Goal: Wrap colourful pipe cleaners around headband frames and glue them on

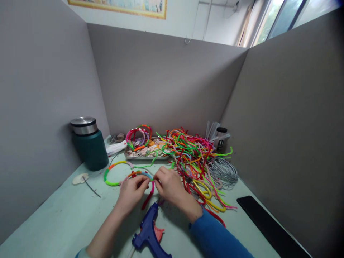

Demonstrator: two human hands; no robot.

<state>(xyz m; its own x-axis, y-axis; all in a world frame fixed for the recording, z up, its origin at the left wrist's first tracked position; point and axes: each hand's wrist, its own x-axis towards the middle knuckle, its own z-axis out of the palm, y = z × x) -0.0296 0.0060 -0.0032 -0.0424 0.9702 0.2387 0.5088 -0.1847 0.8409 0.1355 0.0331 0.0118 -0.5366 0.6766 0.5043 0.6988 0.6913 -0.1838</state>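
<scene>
Wrapping seems in hand: left hand (132,193) and right hand (171,183) pinch a multicoloured fuzzy band (145,174); the next turn likely calls for even tension.

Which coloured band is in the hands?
The band with light blue, between left hand and right hand; the green and yellow band lies farther left, other bands at the tray.

Hot-glue gun (148,229) before pipe-cleaner band (144,173), tray (146,158) behind both, insulated bottle (91,150) left, pipe-cleaner heap (188,148) right, wire coil (224,173) right of heap
</scene>
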